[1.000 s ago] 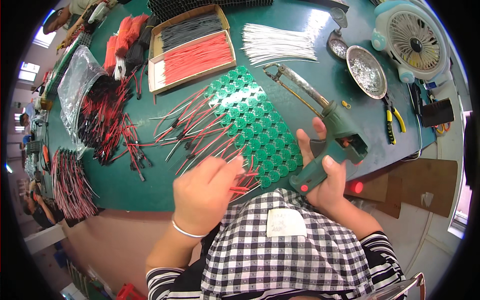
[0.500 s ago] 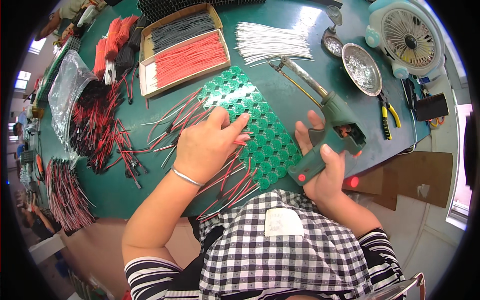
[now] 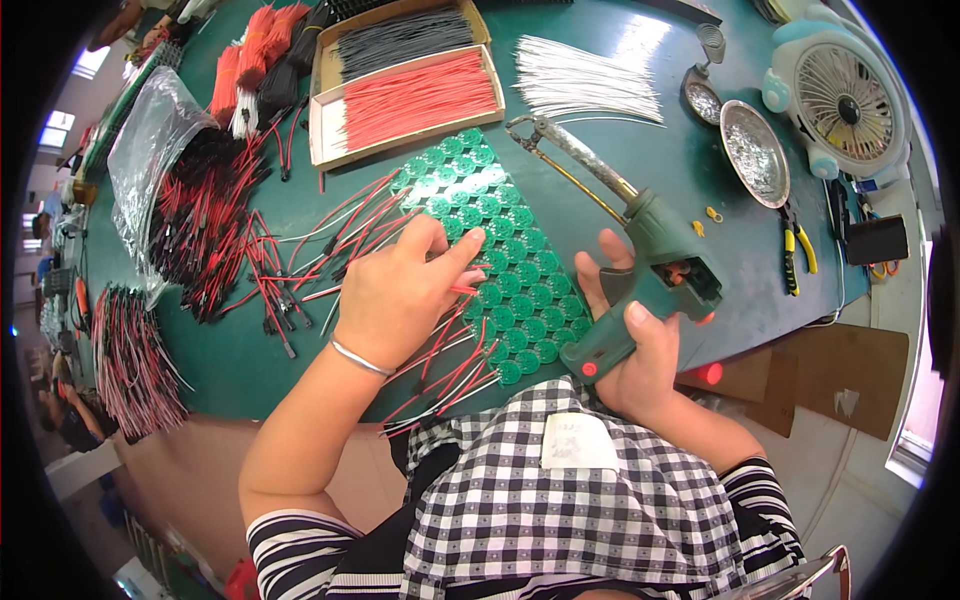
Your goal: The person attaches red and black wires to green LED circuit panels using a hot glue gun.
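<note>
My left hand [image 3: 395,295] is over the left part of a green panel of round circuit boards [image 3: 525,290]. Its thumb and index finger pinch a red wire [image 3: 463,290] at the panel. My right hand [image 3: 645,360] grips the handle of a dark green soldering gun [image 3: 662,228]. The gun's metal barrel slants up and to the left, and its tip is above the table beyond the panel's right edge. Several red and white wires [image 3: 450,385] fan out from the panel's left side, partly under my left hand.
Beyond the panel lie a box of red and black wires [image 3: 415,105] and a bundle of white wires [image 3: 590,80]. At right are a metal bowl [image 3: 755,155], yellow-handled pliers [image 3: 795,255], small yellow pieces [image 3: 698,229] and a fan [image 3: 845,100]. Wire bundles [image 3: 205,230] crowd the left.
The view has shifted slightly. The soldering gun is a little farther left, uncovering small yellow pieces on the table. My left hand keeps its pinch on the red wire.
</note>
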The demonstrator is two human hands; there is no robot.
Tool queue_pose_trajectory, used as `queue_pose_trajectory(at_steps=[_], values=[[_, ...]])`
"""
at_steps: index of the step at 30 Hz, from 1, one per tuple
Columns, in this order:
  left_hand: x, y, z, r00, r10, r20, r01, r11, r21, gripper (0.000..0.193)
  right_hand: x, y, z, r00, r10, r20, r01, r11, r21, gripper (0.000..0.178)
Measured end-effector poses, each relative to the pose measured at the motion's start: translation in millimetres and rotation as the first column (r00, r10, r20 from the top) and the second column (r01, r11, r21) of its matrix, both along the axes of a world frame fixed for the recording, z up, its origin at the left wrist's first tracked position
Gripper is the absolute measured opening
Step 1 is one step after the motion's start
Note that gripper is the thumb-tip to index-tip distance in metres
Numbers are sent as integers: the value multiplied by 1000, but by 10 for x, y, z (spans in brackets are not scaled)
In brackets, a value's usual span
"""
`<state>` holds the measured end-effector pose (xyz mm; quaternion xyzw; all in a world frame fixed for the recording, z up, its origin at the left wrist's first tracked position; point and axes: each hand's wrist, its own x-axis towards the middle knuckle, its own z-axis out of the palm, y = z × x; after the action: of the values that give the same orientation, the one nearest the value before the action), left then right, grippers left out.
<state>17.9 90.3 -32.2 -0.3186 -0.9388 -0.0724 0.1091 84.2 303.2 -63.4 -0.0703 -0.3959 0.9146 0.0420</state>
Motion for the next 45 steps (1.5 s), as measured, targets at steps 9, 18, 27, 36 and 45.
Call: queue_pose_trajectory(at_steps=[9, 18, 27, 36, 45], values=[[13, -216, 199, 996, 64, -63, -47, 968, 246, 36, -21, 62, -82, 998, 46, 43, -41, 994, -105, 66], [462, -1142, 277, 846, 531, 60, -532, 828, 175, 38, 4, 188, -78, 993, 119, 14, -119, 993, 5, 64], [318, -1803, 266, 845, 534, 21, -527, 840, -133, 23, 15, 212, -53, 993, 115, 26, -116, 993, 22, 60], [272, -1581, 348, 831, 544, -120, -542, 839, 46, 29, 13, 248, -120, 996, 94, -2, -94, 996, -7, 57], [-50, -1431, 276, 848, 528, -53, -476, 801, 362, 18, 86, 299, -104, 997, 64, 30, -64, 998, -5, 58]])
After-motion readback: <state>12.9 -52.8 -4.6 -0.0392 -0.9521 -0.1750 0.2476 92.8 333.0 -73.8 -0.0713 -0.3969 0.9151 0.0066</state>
